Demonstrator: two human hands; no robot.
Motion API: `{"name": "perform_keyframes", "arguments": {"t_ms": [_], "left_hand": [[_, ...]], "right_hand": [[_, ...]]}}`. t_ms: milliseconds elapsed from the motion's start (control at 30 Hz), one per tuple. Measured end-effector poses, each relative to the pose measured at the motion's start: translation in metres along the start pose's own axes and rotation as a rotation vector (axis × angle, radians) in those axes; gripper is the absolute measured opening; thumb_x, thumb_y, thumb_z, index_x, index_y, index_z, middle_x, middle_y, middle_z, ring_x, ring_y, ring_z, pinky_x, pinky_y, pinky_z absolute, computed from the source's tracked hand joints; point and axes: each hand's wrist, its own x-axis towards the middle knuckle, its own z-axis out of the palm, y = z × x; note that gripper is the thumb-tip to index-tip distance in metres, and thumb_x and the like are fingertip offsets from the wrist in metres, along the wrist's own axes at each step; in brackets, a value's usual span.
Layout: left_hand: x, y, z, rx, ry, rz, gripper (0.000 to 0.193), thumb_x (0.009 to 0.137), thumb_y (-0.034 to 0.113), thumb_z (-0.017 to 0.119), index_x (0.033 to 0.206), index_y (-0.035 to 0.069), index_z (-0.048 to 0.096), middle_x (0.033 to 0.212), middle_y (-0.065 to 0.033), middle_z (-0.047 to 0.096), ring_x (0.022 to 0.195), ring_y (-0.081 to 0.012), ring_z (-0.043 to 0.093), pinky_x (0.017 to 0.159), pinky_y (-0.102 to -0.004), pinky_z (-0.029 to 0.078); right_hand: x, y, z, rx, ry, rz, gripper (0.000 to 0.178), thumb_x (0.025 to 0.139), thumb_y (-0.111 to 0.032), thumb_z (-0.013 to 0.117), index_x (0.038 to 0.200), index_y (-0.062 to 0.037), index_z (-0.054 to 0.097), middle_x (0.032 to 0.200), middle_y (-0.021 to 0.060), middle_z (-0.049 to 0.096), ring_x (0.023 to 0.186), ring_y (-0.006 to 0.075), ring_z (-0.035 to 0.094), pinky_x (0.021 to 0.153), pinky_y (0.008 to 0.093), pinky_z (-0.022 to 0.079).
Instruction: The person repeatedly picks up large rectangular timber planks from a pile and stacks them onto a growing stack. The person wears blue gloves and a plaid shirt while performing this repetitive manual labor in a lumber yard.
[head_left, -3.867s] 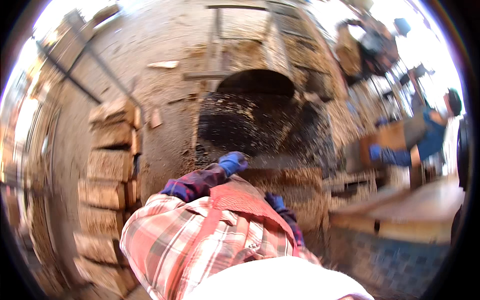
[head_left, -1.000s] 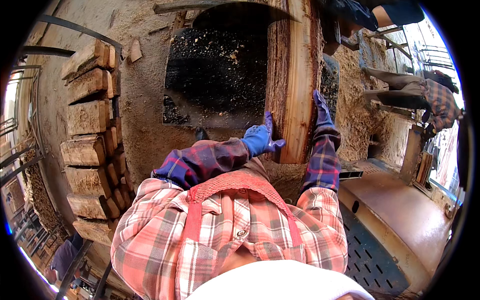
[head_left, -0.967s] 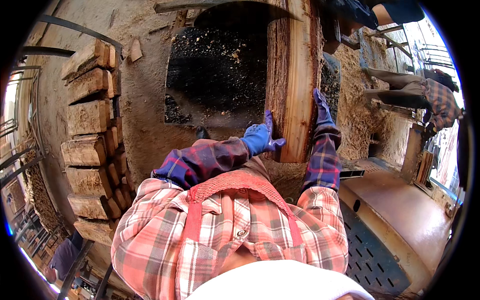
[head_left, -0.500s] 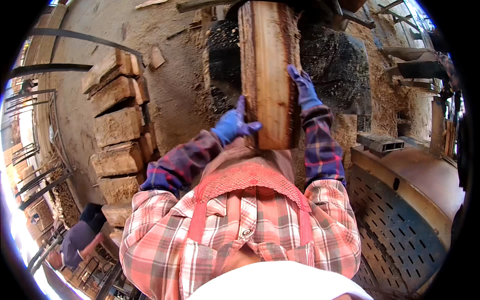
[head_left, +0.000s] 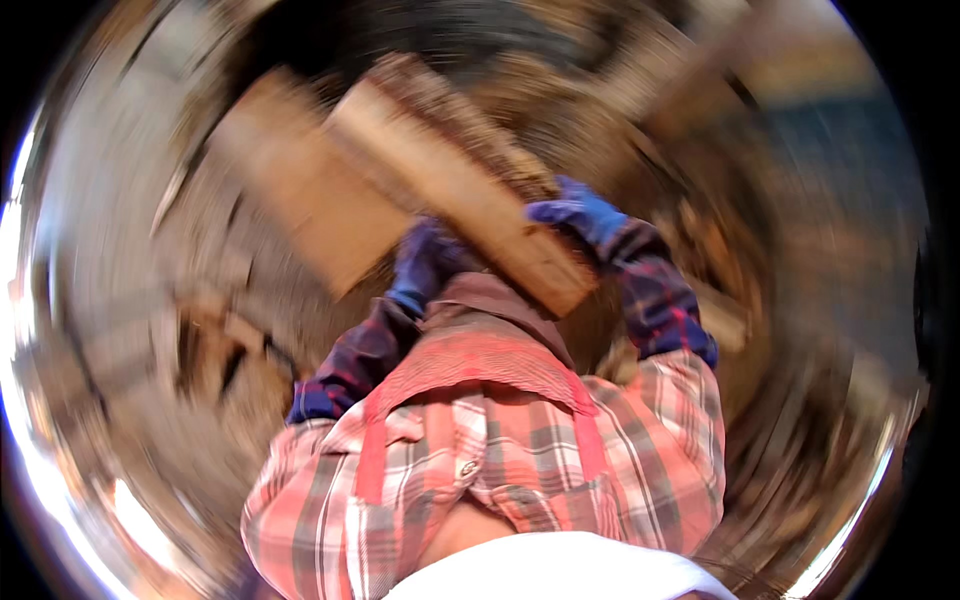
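A thick piece of sawn timber (head_left: 440,165) with rough bark along one side slants across in front of me, its near end close to my apron. On its right side my gloved right hand (head_left: 580,212) is closed around the bark edge near that end. My left hand (head_left: 428,262), in a blue-purple glove, is at the timber's left side, its fingers partly hidden and smeared by motion. Beyond the left hand, a wide flat light-brown wooden board or block (head_left: 320,195) lies beside the timber and partly behind it.
The surroundings are heavily blurred. Broken wood pieces (head_left: 215,350) lie at the left. More wood (head_left: 720,315) shows beyond my right forearm, and a dark patch (head_left: 450,35) lies at the far side.
My view has swung round, and the stacked blocks and perforated metal panel are no longer recognisable. The timber, pointing straight away before, now slants to the far left, with my hands still at it.
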Motion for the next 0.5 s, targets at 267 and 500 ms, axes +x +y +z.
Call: {"name": "perform_keyframes", "arguments": {"t_ms": [267,500], "left_hand": [[0.132,-0.188,0.219,0.456,-0.488,0.057,0.042,0.094,0.038,0.042,0.122,0.007,0.05,0.117,-0.0094,0.056,0.11,-0.0241,0.051,0.095,-0.036,0.042],[0.127,-0.223,0.33,0.888,-0.709,0.148,0.057,0.082,0.027,0.068,0.124,-0.005,0.047,0.119,-0.0124,0.055,0.106,-0.0184,0.054,0.094,-0.0303,0.042]], "right_hand": [[-0.247,0.209,-0.076,0.099,0.808,-0.09,0.055,0.086,-0.034,0.062,0.123,0.0028,0.046,0.11,0.0151,0.059,0.107,0.0221,0.053,0.093,0.0375,0.042],[-0.267,0.306,-0.215,0.806,1.363,0.167,0.064,0.086,-0.047,0.053,0.128,0.0004,0.046,0.114,0.0201,0.057,0.102,0.024,0.054,0.084,0.0377,0.044]]}}
